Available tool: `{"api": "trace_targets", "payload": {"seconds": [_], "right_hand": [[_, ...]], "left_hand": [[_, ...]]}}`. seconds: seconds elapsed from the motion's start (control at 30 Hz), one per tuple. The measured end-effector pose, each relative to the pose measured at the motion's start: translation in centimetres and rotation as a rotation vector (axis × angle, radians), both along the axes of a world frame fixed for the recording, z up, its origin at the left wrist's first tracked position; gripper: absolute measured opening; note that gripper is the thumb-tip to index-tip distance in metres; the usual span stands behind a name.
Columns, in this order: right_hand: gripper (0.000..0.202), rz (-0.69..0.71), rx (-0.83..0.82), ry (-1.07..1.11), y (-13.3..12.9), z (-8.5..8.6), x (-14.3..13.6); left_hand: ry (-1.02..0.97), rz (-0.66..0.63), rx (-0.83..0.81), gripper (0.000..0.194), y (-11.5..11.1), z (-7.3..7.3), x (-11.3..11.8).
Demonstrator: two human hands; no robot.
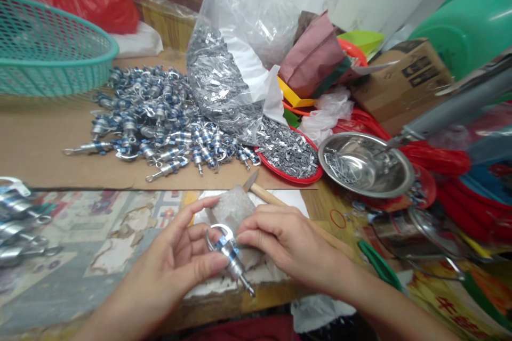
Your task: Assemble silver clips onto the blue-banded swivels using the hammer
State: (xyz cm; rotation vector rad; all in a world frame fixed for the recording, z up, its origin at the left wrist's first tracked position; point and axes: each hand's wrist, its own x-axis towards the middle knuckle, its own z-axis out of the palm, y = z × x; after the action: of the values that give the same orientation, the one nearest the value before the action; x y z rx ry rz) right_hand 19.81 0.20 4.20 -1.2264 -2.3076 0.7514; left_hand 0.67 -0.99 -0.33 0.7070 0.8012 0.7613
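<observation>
Between the thumb and fingers of my left hand (192,256) is a metal hook fitting (230,258) with curved prongs on top, blue pieces round its body and a ringed pin pointing down to the right. My right hand (276,232) is closed in a pinch against the fitting's upper right side, by a blue piece. Whatever those fingertips grip is hidden. Behind both hands lies a greyish block (236,205) on the bench. A wooden-handled tool (266,194) with a pointed blade rests beside the block, partly behind my right hand.
Many similar fittings are heaped (156,112) on cardboard, others at the left edge. A clear bag (220,74) and a red tray (288,154) hold small metal pieces. Right of them stands a steel bowl (364,165) with pins. A turquoise basket (52,48) sits back left.
</observation>
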Motion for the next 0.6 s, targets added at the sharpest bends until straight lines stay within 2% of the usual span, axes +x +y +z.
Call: {"api": "trace_targets", "payload": {"seconds": [0.13,0.27,0.37,0.5,0.6], "right_hand": [[0.011,0.041,-0.042,-0.029,0.5,0.3,0.0],[0.012,0.079,-0.047,0.041,0.6,0.5,-0.1],[0.016,0.046,-0.154,0.122,0.6,0.5,-0.2],[0.022,-0.025,-0.327,0.386,0.4,-0.6,-1.0],[0.026,-0.090,-0.238,0.493,0.0,-1.8,-1.8]], "left_hand": [[-0.009,-0.005,0.000,0.071,0.0,0.0,0.0],[-0.001,-0.012,-0.003,0.071,0.1,0.0,0.1],[0.006,-0.007,-0.012,0.071,0.1,0.1,0.1],[-0.015,0.026,0.000,0.071,0.2,0.1,0.3],[-0.019,0.025,0.007,0.069,0.2,0.0,0.3]]}}
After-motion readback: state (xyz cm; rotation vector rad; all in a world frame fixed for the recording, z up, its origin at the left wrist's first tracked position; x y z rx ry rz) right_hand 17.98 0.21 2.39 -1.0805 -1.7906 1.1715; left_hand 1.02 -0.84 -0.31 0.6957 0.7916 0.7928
